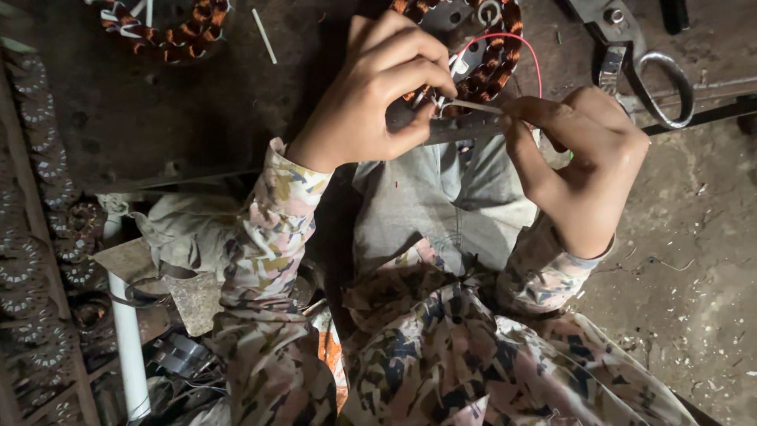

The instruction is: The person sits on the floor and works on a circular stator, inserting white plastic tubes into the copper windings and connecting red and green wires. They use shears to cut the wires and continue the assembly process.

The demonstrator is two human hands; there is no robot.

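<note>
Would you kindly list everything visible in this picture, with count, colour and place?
copper-wound motor stator: one, orange-brown, top centre under the hands
thin red wire: one, looping over that stator
pale sleeve strip: one, whitish, pinched between both hands
second wound stator: one, orange-brown, top left
metal scissors: one pair, grey, top right
white pipe: one, lower left
stacked stator coils: several, dark, left edge
camouflage sleeves: two, pink-brown
left hand: grip on the strip's end at the stator
right hand: grip on the strip's other end
</note>
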